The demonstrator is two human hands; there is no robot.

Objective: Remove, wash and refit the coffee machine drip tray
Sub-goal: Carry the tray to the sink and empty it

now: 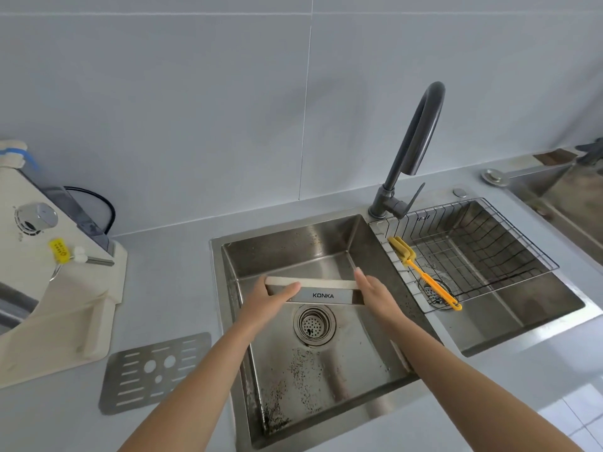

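- Closest in, the left hand (272,296) wraps the left end of the drip tray (323,288), thumb laid across the steel front, fingers curled behind.
- Over on the other end, the right hand (375,293) lies flat against it, fingers straight, pressing rather than clutching.
- Between them the tray hangs in the air over the left basin of the sink (293,243), above the drain strainer (314,324). Its long axis runs left to right, branded face toward us.
- Now the relation that matters: the tap (421,135) stands behind and to the right of the tray, so the right hand is nearer. I'd expect that hand to go for the water, leaving the left to carry the tray alone.
- Further out, the slotted grate (153,373) lies on the counter beside the coffee machine (49,256), and a yellow brush (424,275) rests on the wire basket (473,243).
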